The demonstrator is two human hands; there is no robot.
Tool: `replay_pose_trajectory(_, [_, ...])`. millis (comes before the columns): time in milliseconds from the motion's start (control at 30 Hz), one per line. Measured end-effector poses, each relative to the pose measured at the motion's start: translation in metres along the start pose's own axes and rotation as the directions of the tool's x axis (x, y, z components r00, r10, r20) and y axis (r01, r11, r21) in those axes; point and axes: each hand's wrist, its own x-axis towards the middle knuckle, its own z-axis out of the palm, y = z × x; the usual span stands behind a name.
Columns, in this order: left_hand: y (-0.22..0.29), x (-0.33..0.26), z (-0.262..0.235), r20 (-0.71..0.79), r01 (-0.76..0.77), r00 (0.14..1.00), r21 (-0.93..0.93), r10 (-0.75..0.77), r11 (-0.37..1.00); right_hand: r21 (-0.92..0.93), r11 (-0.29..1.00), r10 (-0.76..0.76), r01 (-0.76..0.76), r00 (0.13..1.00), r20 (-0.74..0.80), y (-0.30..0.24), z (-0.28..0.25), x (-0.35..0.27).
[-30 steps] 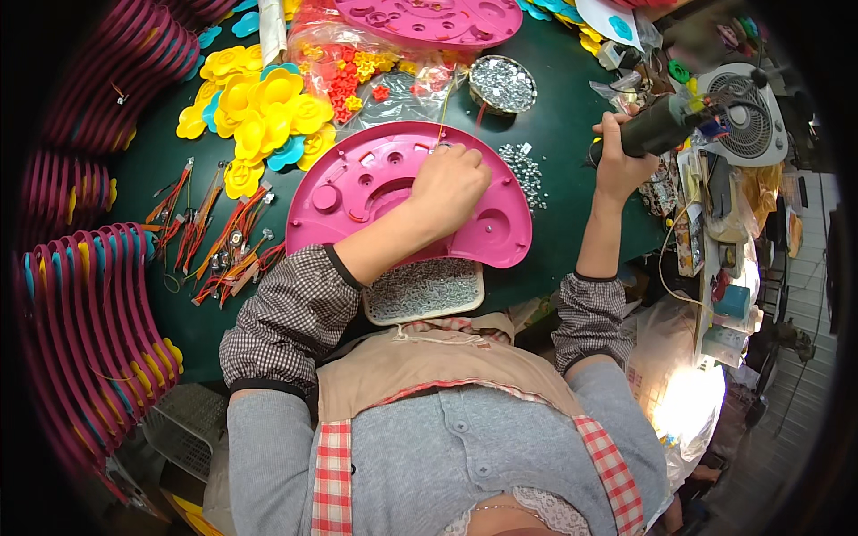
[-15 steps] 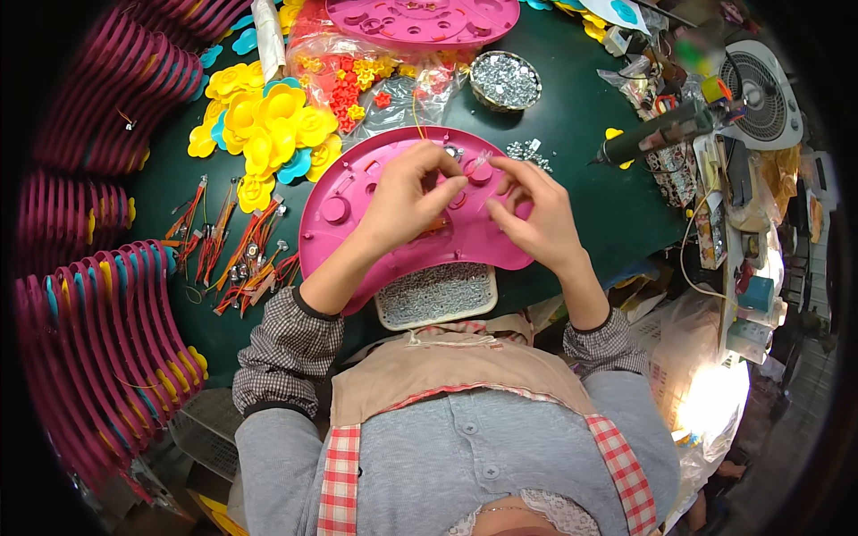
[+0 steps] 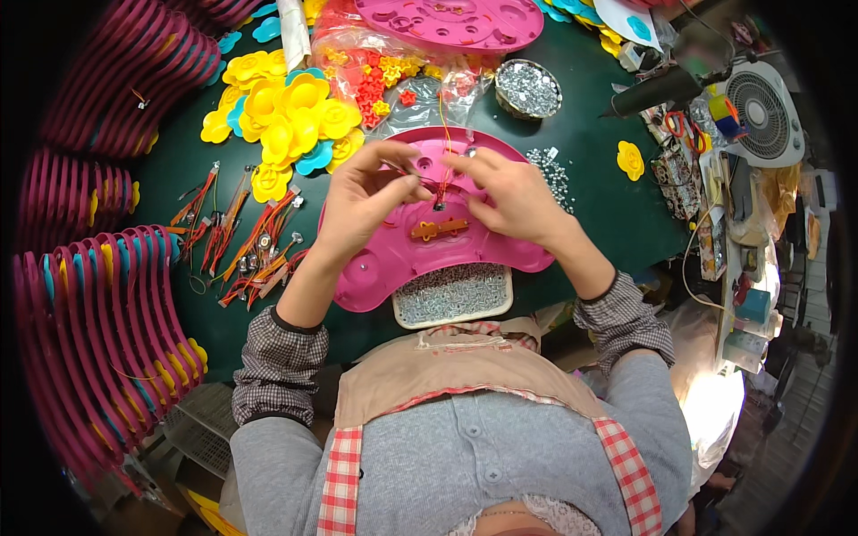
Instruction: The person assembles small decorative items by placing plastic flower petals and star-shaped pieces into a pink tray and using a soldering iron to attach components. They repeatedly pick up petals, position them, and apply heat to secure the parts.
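At the far left, the stacked magenta panels stand in a leaning row, and a knock from an elbow could topple them. Next, the red-and-orange wire bundles lie crossed over one another; pulling one out carelessly may snag its neighbours. The left hand is above the pink panel, thumb and forefinger curled nearly together; whether something small sits between them I cannot tell. The panel itself lies on the green table under both hands, its near edge by the white tray of small metal pieces, so tilting it could tip that tray. Thin wires run up between the hands; a tug might strain a joint, and a stray loop could get trapped. The right hand has its fingers bent and thumb spread slightly below, beside the wires; its hold, if any, is hidden. Farther right, scattered metal pieces could roll if brushed, while the dark power tool could swing if its support is bumped.
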Motion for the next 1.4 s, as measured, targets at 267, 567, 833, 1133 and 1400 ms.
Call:
replay_pose_trajectory(267, [0.015, -0.030, -0.045, -0.249, 0.195, 0.964, 0.431, -0.092, 0.881, -0.055, 0.985, 0.152, -0.164, 0.974, -0.169, 0.026, 0.000, -0.003])
replay_pose_trajectory(567, [0.022, -0.059, -0.022, 0.076, 0.223, 0.960, 0.380, -0.270, 0.898, -0.259, 0.960, -0.144, 0.108, 0.982, -0.124, 0.018, 0.019, 0.039])
replay_pose_trajectory(833, [0.018, -0.068, -0.022, 0.254, 0.062, 0.923, 0.644, -0.289, 0.762, 0.272, 0.962, 0.049, 0.005, 0.980, -0.193, 0.021, 0.032, 0.039])
replay_pose_trajectory(1133, [-0.022, -0.025, -0.009, -0.009, -0.188, 0.945, 0.802, 0.326, 0.567, 0.123, 0.984, -0.128, 0.126, 0.992, 0.007, 0.029, 0.049, 0.057])
replay_pose_trajectory(1400, [-0.036, -0.019, -0.017, -0.005, -0.121, 0.923, 0.945, 0.386, 0.303, -0.013, 0.990, -0.141, 0.142, 0.986, 0.090, 0.022, 0.043, 0.060])
